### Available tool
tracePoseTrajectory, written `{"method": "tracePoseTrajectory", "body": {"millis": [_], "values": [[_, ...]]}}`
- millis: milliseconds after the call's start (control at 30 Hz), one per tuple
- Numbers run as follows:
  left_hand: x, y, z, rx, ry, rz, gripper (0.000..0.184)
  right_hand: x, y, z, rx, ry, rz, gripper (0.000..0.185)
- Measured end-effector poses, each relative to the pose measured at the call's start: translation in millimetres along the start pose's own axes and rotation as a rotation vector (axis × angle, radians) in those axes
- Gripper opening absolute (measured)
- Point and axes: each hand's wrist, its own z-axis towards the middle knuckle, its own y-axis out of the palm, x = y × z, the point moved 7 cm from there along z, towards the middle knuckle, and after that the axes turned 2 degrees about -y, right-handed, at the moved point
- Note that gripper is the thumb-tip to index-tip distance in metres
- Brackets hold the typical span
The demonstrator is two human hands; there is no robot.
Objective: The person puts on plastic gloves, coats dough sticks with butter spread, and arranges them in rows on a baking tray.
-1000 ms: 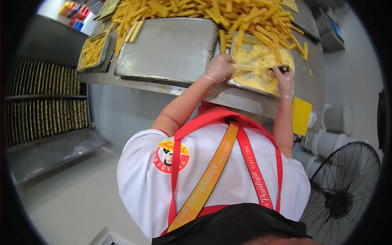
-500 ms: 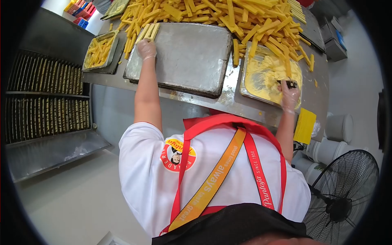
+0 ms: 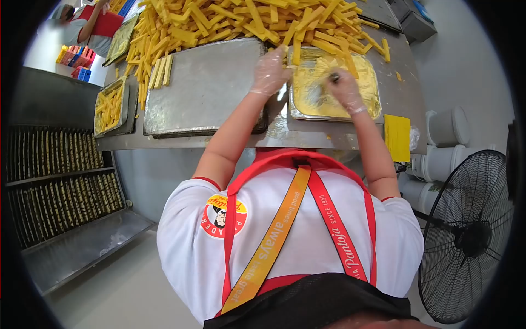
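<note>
My gloved right hand (image 3: 346, 92) is closed around the dark handle of a spreader (image 3: 334, 78), whose blade is smeared by motion over a metal tray (image 3: 335, 117) of pale yellow spread (image 3: 315, 104). Between that tray and a flat grey baking sheet (image 3: 203, 82), my gloved left hand (image 3: 269, 72) reaches to the near edge of a heap of yellow bread sticks (image 3: 219, 19). Its thumb and fingers look apart, with the fingertips close to the sticks. Several coated sticks (image 3: 160, 71) lie side by side at the sheet's upper left edge.
A small tray of sticks (image 3: 109, 109) stands on the table's left end. Beside the table is a rack of dark trays (image 3: 60, 175). Yellow cloths (image 3: 396, 137) hang at the right edge, near white buckets (image 3: 446, 126) and a fan (image 3: 466, 236). Another person (image 3: 93, 27) is at the far left.
My left hand has let go of the coated sticks on the sheet and moved right to the heap. My right hand has swept the spreader leftward and up across the spread. The view has shifted.
</note>
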Motion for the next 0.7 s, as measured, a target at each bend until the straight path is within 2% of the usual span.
{"method": "tracePoseTrajectory", "body": {"millis": [33, 100, 133, 200, 300, 333, 367, 433, 467, 500, 533, 567, 600, 700], "values": [[13, 9, 6, 0.025, 0.049, 0.031, 0.054, -20, 3, -3, -0.153, -0.037, 0.107, 0.014], [19, 30, 21, -0.086, -0.019, 0.172, 0.047, 0, 16, -4, -0.416, 0.29, 0.502, 0.019], [19, 39, 28, -0.143, -0.055, 0.245, 0.043, 25, 11, 3, -0.3, 0.333, 0.533, 0.02], [0, 58, 38, -0.111, -0.103, 0.21, 0.039, 82, 0, 14, -0.071, 0.411, 0.587, 0.021], [-26, 55, 32, 0.007, -0.191, 0.023, 0.029, 62, -40, 8, 0.065, 0.236, 0.106, 0.02], [-28, 41, 19, 0.075, -0.209, -0.073, 0.028, 33, -48, 0, -0.033, 0.099, 0.049, 0.02], [-28, 26, 6, 0.141, -0.226, -0.168, 0.026, 34, -47, -7, -0.174, 0.191, 0.262, 0.02], [-18, 15, -2, 0.088, -0.271, -0.2, 0.029, 36, -36, -30, -0.468, 0.379, 0.694, 0.019], [-20, 19, 1, 0.066, -0.271, -0.206, 0.03, 44, -38, -29, -0.472, 0.378, 0.654, 0.02], [-20, 22, 5, 0.048, -0.265, -0.213, 0.032, 53, -43, -19, -0.368, 0.351, 0.498, 0.019], [11, 4, 7, 0.182, -0.094, -0.015, 0.035, 60, -47, -9, -0.26, 0.323, 0.341, 0.018], [21, 10, 11, 0.132, -0.07, 0.049, 0.036, 65, -51, 0, -0.152, 0.295, 0.184, 0.018], [28, 18, 17, 0.083, -0.048, 0.111, 0.036, 65, -46, 4, -0.072, 0.177, 0.074, 0.017], [9, 49, 35, 0.027, -0.018, 0.216, 0.034, 16, -44, -2, -0.155, -0.046, 0.184, 0.017]]}}
